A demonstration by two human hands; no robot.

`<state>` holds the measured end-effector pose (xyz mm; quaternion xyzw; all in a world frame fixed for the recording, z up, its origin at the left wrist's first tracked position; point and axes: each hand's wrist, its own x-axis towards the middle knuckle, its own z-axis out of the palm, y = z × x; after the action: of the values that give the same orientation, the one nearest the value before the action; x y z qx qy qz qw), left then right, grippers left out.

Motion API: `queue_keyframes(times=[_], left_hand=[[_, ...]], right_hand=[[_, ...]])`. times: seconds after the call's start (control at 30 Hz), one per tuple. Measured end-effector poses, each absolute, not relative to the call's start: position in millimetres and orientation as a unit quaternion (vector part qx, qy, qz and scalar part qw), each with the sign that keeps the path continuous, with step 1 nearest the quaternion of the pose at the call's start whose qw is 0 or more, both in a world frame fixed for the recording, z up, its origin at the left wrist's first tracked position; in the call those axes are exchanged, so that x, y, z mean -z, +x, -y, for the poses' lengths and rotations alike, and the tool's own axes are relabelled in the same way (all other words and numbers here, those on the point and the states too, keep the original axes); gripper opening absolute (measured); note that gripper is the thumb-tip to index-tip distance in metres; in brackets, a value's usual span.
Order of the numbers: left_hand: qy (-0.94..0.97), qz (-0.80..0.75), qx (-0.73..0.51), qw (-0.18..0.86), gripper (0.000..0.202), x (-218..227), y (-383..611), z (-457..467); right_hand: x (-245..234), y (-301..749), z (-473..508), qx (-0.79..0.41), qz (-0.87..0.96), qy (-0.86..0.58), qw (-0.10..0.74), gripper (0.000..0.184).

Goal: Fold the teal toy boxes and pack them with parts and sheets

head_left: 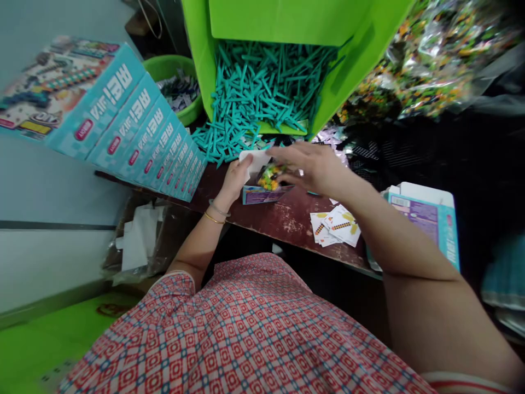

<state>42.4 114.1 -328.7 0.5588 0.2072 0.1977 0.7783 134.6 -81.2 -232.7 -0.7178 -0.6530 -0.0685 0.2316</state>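
Note:
My left hand (237,178) is closed on the white flap end of a small purple-and-blue cardboard box (262,196), which lies at the table edge with its opening upward. At that opening is a clear bag of orange, green and black beads (269,179). My right hand (318,167) reaches over from the right, its fingers slightly blurred and closed around the bag's right side. Printed cards (338,225) showing a pickaxe-like picture lie in a loose pile to the right of the box.
A green bin (328,106) spills teal plastic sticks (262,87) onto the table (287,213). Stacked teal boxes (135,126) stand left, near a green basin (192,112) of small packets. Bead bags (426,71) heap at upper right. An open flattened carton (426,219) lies right.

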Motion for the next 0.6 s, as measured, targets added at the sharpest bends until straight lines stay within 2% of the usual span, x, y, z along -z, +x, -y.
queue_keyframes(times=[0.07, 0.17, 0.27, 0.33, 0.5, 0.6], left_hand=[[0.576, -0.201, -0.191, 0.769, 0.041, 329.8, 41.3, -114.5], [0.6, -0.211, -0.232, 0.736, 0.045, 330.8, 37.3, -119.1], [0.643, -0.193, -0.234, 0.703, 0.045, 332.3, 31.5, -127.7], [0.663, -0.181, -0.224, 0.691, 0.047, 333.9, 27.0, -133.1], [0.646, -0.184, -0.248, 0.699, 0.058, 335.8, 16.2, -138.2], [0.636, -0.185, -0.263, 0.701, 0.058, 334.8, 15.5, -135.6]], right_hand=[[221.4, 133.2, 89.5, 0.073, 0.609, -0.746, 0.259, 0.042], [197.2, 132.0, 104.8, 0.115, 0.537, -0.754, 0.361, 0.038], [185.2, 132.1, 118.0, 0.168, 0.477, -0.729, 0.462, 0.057], [186.5, 133.1, 124.8, 0.185, 0.454, -0.72, 0.492, 0.062], [197.4, 129.1, 135.1, 0.194, 0.431, -0.736, 0.484, 0.032], [203.8, 118.8, 129.5, 0.208, 0.438, -0.73, 0.482, 0.026]])
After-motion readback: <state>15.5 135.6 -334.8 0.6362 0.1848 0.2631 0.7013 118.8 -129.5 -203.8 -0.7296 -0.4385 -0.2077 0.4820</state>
